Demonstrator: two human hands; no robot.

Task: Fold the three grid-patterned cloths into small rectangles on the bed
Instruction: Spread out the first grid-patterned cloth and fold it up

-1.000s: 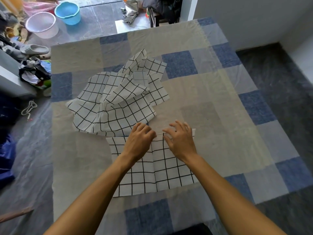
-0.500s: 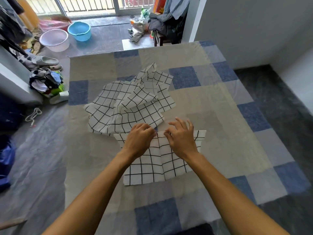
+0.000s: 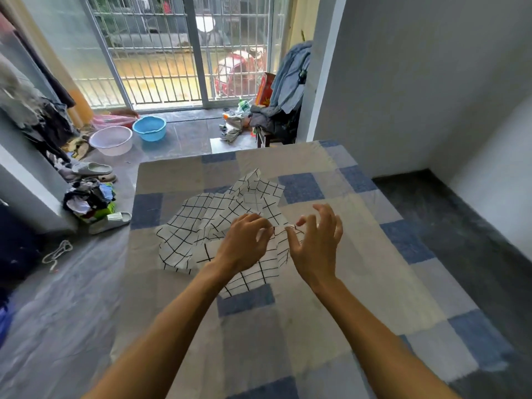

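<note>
— White, black-gridded cloth (image 3: 260,272): who has it?
— Both hands. The left hand (image 3: 244,249) pinches its top edge with curled fingers; the right hand (image 3: 316,246) pinches beside it with thumb and forefinger, other fingers spread.
— Where?
— Top edge raised off the bed (image 3: 359,254); the crumpled grid cloths (image 3: 201,220) lie just behind.

cloths (image 3: 198,226): thin soft fabric, matt, crumpled | bed (image 3: 259,341): woven cloth cover, matt, a bit rough | floor (image 3: 57,312): hard, smooth, looks like stone, shines in the light | tubs (image 3: 149,129): smooth plastic, the pale one half see-through | bars (image 3: 161,53): painted metal | wall (image 3: 417,82): smooth matt paint | slipper (image 3: 92,169): rubbery, matt
</note>
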